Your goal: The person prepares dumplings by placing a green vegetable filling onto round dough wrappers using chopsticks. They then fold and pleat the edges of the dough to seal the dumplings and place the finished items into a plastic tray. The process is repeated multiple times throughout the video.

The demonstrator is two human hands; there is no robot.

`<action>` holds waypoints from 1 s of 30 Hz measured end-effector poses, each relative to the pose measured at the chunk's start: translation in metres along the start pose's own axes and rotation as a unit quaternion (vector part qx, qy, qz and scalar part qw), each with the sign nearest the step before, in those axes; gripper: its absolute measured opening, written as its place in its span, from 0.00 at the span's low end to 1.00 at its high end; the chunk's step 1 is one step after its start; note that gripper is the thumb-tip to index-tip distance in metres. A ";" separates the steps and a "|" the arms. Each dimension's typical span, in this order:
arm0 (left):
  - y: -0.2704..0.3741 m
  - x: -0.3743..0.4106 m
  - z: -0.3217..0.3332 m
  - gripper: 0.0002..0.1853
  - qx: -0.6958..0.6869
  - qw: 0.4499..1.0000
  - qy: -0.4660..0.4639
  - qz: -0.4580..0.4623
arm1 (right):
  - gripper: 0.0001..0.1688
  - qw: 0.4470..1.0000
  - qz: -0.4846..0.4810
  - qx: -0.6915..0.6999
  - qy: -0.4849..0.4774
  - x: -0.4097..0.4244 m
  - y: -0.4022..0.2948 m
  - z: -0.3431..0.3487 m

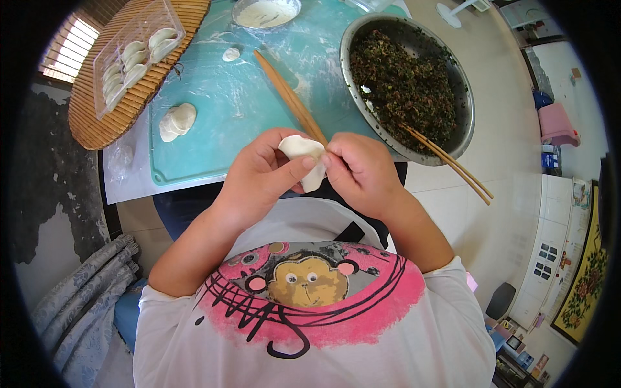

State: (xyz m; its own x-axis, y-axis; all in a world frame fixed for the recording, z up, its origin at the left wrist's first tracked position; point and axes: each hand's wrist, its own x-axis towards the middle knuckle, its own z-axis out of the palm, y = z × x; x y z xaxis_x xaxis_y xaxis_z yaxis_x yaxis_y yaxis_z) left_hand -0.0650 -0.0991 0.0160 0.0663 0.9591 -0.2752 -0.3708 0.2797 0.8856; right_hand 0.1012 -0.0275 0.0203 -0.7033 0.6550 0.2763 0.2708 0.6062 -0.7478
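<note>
Between my two hands is a white dumpling wrapper (302, 146), partly folded and held just beyond the table's near edge. My left hand (264, 169) cradles it, thumb lying across the dough. At its right edge, the thumb and forefinger of my right hand (361, 172) pinch the dough. Whether filling lies inside is hidden by the fold and fingers. Beyond my hands a tapered wooden rolling pin (290, 94) rests on the floured turquoise mat (213, 140). A small stack of round wrappers (177, 121) lies to the left on the mat.
A steel bowl (345, 63) of chopped dark filling stands at the right, wooden chopsticks (451, 162) jutting over its rim. A clear tray (99, 104) of several dumplings sits on a slatted mat (85, 131). Farther back are a flour bowl (267, 13) and a small dough piece (231, 54).
</note>
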 end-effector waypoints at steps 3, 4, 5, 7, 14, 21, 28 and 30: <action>-0.001 0.000 -0.002 0.18 -0.003 1.000 -0.009 0.003 | 0.08 0.997 0.049 0.051 0.010 0.000 -0.002 -0.002; -0.001 0.001 -0.002 0.18 -0.006 1.000 -0.011 0.005 | 0.08 0.995 0.072 0.072 0.014 0.000 -0.003 -0.003; -0.001 0.001 -0.002 0.18 -0.013 1.000 -0.005 0.005 | 0.08 0.994 0.073 0.075 0.007 -0.002 -0.001 -0.003; 0.000 0.001 0.001 0.19 -0.027 1.000 0.009 0.003 | 0.07 0.994 0.075 0.081 -0.006 -0.005 0.004 -0.003; -0.006 0.001 -0.001 0.21 -0.011 1.000 0.008 0.024 | 0.07 0.997 -0.026 -0.072 0.021 -0.003 0.001 0.002; -0.002 -0.002 0.000 0.20 -0.032 0.997 0.020 0.062 | 0.08 0.995 -0.058 -0.080 0.005 -0.006 0.005 -0.003; -0.008 -0.001 -0.001 0.22 -0.023 0.990 0.009 0.139 | 0.10 0.974 -0.157 -0.135 0.089 -0.003 0.008 0.007; -0.006 -0.005 -0.001 0.23 -0.001 0.982 0.006 0.188 | 0.10 0.978 -0.159 -0.124 0.053 -0.005 0.008 -0.001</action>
State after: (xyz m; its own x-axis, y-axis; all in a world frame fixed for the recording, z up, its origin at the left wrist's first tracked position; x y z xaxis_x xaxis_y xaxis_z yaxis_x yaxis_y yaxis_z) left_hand -0.0636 -0.1053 0.0113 -0.0860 0.9940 0.0677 -0.3680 -0.0948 0.9250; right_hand 0.1072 -0.0250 0.0133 -0.7099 0.4508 0.5411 0.2099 0.8688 -0.4484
